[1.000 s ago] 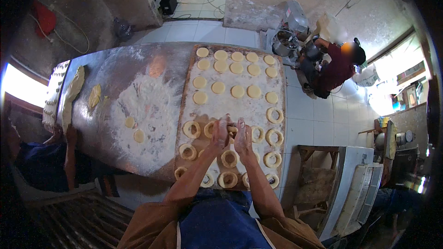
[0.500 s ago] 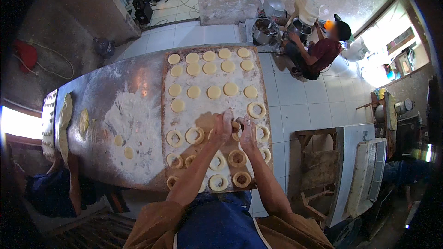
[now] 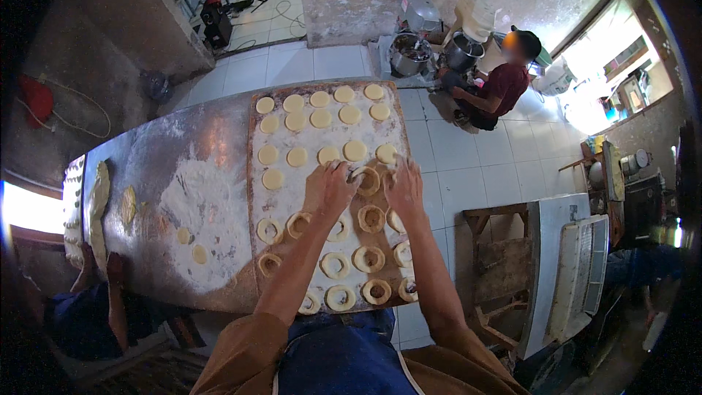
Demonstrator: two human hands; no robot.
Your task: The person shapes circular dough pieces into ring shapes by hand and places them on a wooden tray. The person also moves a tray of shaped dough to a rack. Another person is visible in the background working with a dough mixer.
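Note:
A pale dough ring [image 3: 378, 183] lies on the floured wooden board [image 3: 307, 197] between my hands. My left hand [image 3: 333, 186] is closed at the ring's left rim, its fingertips against the dough. Just right of the ring, my right hand [image 3: 404, 184] is held low with fingers apart, near a flat dough round [image 3: 386, 152]. What lies under that palm is hidden. Flat rounds such as this dough disc [image 3: 355, 150] fill the far rows. Nearer me sit several dough rings, among them one thick ring [image 3: 368, 258]; my forearms cover part of these rows.
Left of the board, a dark worktable [image 3: 153, 249] carries scattered flour [image 3: 205, 205], two small dough pieces and a long dough strip [image 3: 98, 197]. Another person's arms reach in there. A person in a dark red shirt [image 3: 507, 88] crouches beside metal pots [image 3: 409, 53]. A white cabinet [image 3: 559, 271] stands right.
My hands have spread apart and moved slightly farther up the board. A dough ring now shows between them, where they were together over dough before. The crouching person has lowered an arm.

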